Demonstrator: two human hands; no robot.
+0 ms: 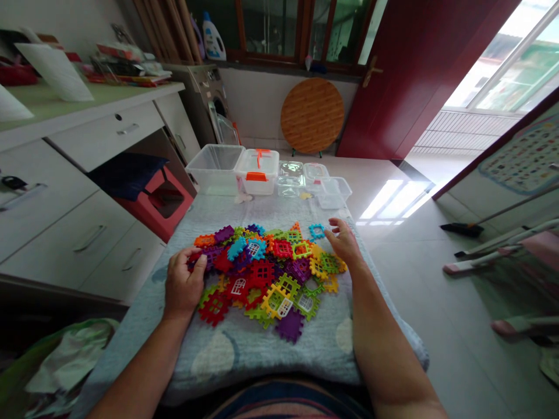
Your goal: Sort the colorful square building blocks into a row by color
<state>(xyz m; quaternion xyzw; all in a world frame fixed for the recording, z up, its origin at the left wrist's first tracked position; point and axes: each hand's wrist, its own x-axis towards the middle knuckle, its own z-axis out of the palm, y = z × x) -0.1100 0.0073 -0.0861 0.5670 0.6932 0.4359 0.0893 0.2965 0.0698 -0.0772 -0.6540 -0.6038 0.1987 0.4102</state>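
A loose heap of colourful plastic interlocking building pieces [262, 272] lies on the cloth-covered table. Most have toothed edges, and several carry window grids. My left hand [186, 282] rests against the heap's left side, thumb apart from the curved fingers, touching red and purple pieces. At the far right corner my right hand [345, 241] is open, its thumb and forefinger apart beside a light blue ring-shaped piece [317, 231]. Whether it touches that piece I cannot tell. A dark purple square piece [290, 325] lies at the near edge of the heap.
Along the table's far end stand a large clear bin [215, 169], a lidded box with orange clasps [258, 172] and several smaller clear containers [291, 178]. White drawers [87, 233] and a red stool [152, 201] are to the left. The patterned cloth [218, 355] covers the table.
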